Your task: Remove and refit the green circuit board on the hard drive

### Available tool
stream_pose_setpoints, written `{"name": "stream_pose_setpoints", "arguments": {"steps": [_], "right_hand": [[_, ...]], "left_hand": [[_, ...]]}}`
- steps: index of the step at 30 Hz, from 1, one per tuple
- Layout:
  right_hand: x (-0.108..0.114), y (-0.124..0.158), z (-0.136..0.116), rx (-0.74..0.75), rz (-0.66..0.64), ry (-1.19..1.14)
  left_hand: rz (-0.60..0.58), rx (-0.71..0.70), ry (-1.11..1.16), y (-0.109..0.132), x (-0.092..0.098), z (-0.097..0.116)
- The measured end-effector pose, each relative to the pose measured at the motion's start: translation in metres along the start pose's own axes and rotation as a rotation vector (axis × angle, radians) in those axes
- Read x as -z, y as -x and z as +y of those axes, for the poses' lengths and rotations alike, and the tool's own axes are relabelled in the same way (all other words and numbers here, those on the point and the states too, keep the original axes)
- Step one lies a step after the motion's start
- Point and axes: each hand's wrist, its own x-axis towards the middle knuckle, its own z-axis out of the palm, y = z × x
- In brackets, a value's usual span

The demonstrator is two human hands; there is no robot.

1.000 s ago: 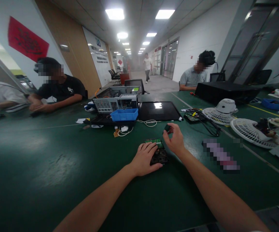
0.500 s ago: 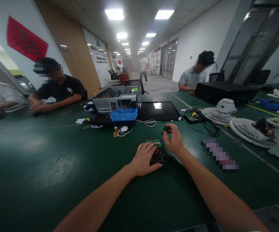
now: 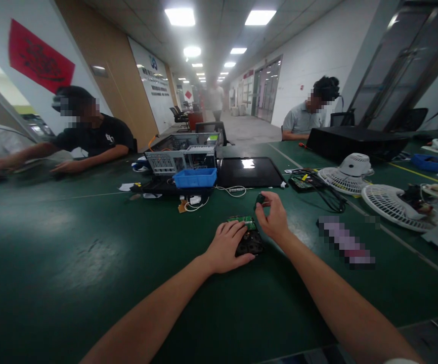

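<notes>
My left hand lies flat, fingers stretched over an opened black electronic device, and covers its left part. On that device a green circuit board shows at the far end, with a black section nearer me. My right hand is closed in a pinch just right of the device. Between its thumb and fingers is a small screwdriver with a dark green handle, held upright. Its tip is too fine to make out, so I cannot tell whether it touches the board.
Beyond my hands are a blue tray, an opened computer case and a black screen panel. White fan parts and a black cable lie to the right, near a blurred-out flat object. Co-workers sit across the table.
My hands keep almost the same place; the right hand's grip has shifted slightly around the screwdriver handle. At the left, a co-worker's arm has reached outward. A person in the corridor has moved.
</notes>
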Motion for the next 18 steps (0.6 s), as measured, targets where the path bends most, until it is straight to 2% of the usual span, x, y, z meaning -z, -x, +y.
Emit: {"name": "stream_pose_setpoints", "arguments": {"steps": [4,8,13,18], "right_hand": [[-0.0027,0.0006,0.0033,-0.028,0.033,-0.048],[-0.0029,0.0016,0.0042,-0.041,0.072,0.008],[0.0014,-0.0007,0.0023,0.044,0.01,0.032],[0.0021,-0.0028,0.0015,0.035,0.018,0.023]], "left_hand": [[0.005,-0.006,0.002,-0.0002,-0.0006,-0.0005],[-0.002,-0.003,0.003,-0.0004,-0.001,-0.0013],[-0.003,0.003,-0.003,-0.0002,-0.0012,-0.0014],[-0.012,0.002,-0.01,-0.0002,-0.0007,-0.001]]}}
